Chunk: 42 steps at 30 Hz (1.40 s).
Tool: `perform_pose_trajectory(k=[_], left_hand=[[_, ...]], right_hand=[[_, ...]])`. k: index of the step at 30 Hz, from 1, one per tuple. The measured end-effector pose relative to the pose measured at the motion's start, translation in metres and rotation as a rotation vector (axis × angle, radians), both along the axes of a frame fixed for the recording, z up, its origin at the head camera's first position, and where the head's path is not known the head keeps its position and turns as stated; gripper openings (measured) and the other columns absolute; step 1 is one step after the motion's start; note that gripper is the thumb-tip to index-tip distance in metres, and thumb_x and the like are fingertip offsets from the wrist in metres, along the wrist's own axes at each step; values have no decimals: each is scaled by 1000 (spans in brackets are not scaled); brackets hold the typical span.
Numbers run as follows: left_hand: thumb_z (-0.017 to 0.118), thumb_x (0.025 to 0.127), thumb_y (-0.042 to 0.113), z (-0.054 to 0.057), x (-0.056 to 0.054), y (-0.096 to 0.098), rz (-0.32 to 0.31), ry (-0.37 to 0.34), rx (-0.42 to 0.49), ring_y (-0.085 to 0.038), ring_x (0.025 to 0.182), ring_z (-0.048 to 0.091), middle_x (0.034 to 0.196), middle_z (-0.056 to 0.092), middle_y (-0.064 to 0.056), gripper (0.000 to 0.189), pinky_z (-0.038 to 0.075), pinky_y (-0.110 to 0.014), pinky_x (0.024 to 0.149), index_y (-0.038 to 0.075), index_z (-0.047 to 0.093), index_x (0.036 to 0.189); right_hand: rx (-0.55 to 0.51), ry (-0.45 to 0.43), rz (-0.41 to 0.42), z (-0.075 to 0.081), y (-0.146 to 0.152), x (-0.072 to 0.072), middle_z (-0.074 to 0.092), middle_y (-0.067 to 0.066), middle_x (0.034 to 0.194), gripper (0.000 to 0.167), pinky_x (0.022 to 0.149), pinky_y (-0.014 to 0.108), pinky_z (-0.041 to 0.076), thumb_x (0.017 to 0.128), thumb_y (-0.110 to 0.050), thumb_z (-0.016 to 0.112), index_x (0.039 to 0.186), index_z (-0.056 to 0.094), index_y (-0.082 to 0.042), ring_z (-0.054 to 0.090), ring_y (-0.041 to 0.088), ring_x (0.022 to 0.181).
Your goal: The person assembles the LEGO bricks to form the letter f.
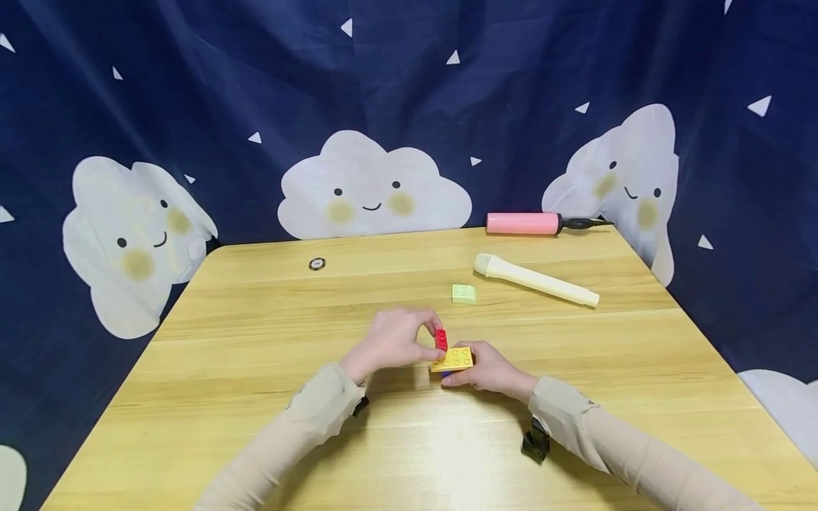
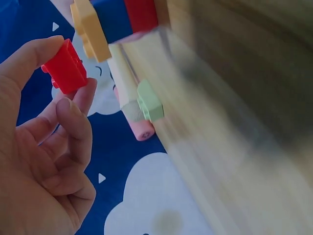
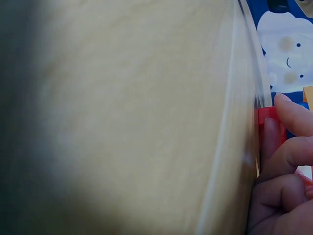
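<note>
My left hand [image 1: 396, 338] pinches a small red toy brick [image 1: 441, 339] between thumb and fingers, just over the left end of a yellow studded brick [image 1: 459, 358]. That yellow brick tops a stack which my right hand [image 1: 491, 369] grips from the right side. In the left wrist view, a blue brick [image 2: 112, 19] forms the stack's middle and another red brick [image 2: 142, 13] its bottom. There, a gap shows between the pinched brick and the yellow one. The right wrist view has the right fingers [image 3: 293, 152] curled round the stack, covering much of it.
Beyond the hands on the wooden table [image 1: 255, 341] lies a pale green brick [image 1: 464, 294]. A cream toy microphone [image 1: 537, 279] is behind it to the right, and a pink hand pump [image 1: 522, 223] lies along the back edge. A round dark-rimmed chip [image 1: 317, 264] lies back left.
</note>
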<state>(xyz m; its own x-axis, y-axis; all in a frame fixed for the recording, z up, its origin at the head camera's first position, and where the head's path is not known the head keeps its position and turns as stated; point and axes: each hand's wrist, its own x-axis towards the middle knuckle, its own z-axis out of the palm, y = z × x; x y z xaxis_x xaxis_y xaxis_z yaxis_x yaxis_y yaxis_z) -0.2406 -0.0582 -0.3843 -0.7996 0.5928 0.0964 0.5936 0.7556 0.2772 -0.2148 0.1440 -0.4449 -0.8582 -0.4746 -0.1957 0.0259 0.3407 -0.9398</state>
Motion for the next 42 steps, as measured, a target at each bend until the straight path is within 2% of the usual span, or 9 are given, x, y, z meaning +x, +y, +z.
perform_pose_trajectory(k=[2, 6, 18, 25, 32, 42], left_hand=[[74, 75, 51, -2, 2, 1, -7, 14, 10, -3, 50, 31, 93, 69, 20, 29, 26, -21, 45, 31, 65, 95], [75, 73, 50, -7, 4, 2, -17, 36, 25, -1, 52, 35, 92, 69, 21, 30, 30, -21, 47, 30, 65, 94], [74, 74, 49, -10, 8, 1, 2, 20, 31, -2, 53, 37, 93, 69, 21, 30, 32, -22, 48, 30, 65, 95], [75, 74, 49, -10, 9, 0, 2, -1, 43, -2, 55, 39, 94, 70, 19, 31, 32, -22, 49, 30, 66, 97], [75, 73, 49, -11, 11, 0, 2, 4, 35, -2, 53, 35, 93, 69, 21, 33, 31, -22, 49, 30, 66, 98], [77, 72, 47, -14, 12, 1, 2, -20, 50, -5, 52, 31, 88, 70, 14, 34, 26, -22, 46, 29, 71, 100]], right_hand=[[3, 5, 1, -1, 0, 0, 59, 0, 74, 39, 43, 17, 34, 76, -10, 79, 109, 60, 2, 42, 7, 47], [-7, -6, 7, -1, -1, -1, 59, 0, 73, 39, 43, 17, 34, 77, -10, 79, 108, 60, 2, 41, 7, 47], [-21, 8, 29, 0, 0, -2, 60, -2, 75, 39, 44, 17, 37, 75, -16, 80, 105, 61, 0, 45, 5, 49], [14, -15, 9, -1, -3, -4, 59, 1, 75, 37, 44, 18, 36, 76, -11, 79, 105, 60, 1, 44, 8, 49], [7, -21, 4, 0, -2, -2, 58, 1, 76, 36, 44, 18, 36, 76, -11, 79, 104, 60, 1, 44, 8, 49], [7, -15, 2, 0, 0, -1, 58, 2, 77, 38, 44, 18, 37, 77, -10, 78, 107, 59, 2, 44, 8, 50]])
